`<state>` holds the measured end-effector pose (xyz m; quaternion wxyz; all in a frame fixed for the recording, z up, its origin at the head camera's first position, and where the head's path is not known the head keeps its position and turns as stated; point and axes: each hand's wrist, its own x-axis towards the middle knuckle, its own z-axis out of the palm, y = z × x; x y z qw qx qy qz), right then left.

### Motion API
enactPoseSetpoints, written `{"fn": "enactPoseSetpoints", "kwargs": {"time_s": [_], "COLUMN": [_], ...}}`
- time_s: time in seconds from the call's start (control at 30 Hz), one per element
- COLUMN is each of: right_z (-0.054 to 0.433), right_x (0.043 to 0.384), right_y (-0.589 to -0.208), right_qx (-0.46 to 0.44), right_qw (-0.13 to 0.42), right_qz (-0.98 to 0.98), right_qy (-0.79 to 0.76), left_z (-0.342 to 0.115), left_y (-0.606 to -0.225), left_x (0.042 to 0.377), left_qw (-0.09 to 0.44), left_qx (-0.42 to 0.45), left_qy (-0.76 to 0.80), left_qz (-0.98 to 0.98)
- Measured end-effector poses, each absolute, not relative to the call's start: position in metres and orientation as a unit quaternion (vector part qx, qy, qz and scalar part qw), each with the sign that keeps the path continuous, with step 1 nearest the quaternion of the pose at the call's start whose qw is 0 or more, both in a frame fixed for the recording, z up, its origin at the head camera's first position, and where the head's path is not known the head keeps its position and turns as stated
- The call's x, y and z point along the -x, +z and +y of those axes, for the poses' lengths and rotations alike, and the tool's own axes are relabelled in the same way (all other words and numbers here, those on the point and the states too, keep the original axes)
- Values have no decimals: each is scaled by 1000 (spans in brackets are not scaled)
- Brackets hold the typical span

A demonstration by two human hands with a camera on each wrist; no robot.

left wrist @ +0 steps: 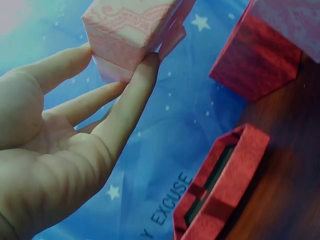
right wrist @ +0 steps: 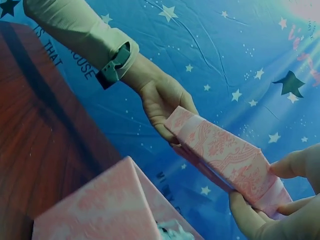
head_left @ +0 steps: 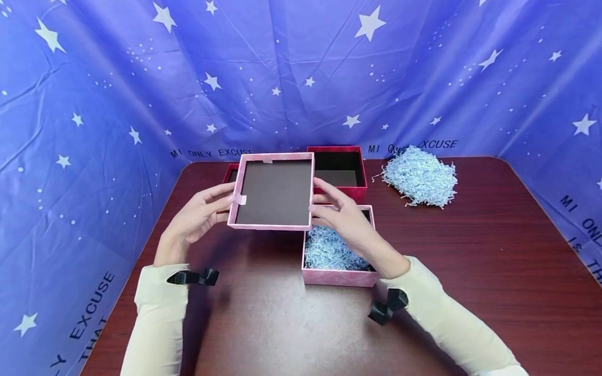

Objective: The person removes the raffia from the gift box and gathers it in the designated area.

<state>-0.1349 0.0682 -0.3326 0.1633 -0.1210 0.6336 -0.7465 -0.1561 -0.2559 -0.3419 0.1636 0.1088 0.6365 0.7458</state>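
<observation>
A pink patterned box lid (head_left: 275, 193) is held up over the table, its dark inside facing the head camera. My left hand (head_left: 199, 214) pinches its left side between thumb and fingers, near a small white tab. At the opposite side, my right hand (head_left: 345, 216) grips the lid's edge; in the right wrist view thumb and fingertips press on the patterned lid (right wrist: 225, 155). Below the right hand stands the open pink box (head_left: 338, 278), filled with blue shredded paper (head_left: 324, 250). Part of that box is hidden behind the lid and right hand.
Behind the pink box stands an open red box (head_left: 338, 194) with a dark inside. A red lid (left wrist: 230, 185) lies to its left, mostly hidden by the pink lid in the head view. Loose blue shredded paper (head_left: 420, 177) is piled at the back right, near the starry curtain (head_left: 291, 62).
</observation>
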Motion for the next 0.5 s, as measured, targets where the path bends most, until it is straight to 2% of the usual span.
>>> {"fn": "enactPoseSetpoints", "kwargs": {"time_s": [0.5], "right_z": [25], "right_x": [114], "right_y": [-343], "right_qx": [124], "right_qw": [190], "right_qz": [668], "right_qy": [-709], "left_z": [-304], "left_y": [-362], "left_x": [142], "left_qw": [199], "left_qx": [-147], "left_qy": [758], "left_qz": [604]}}
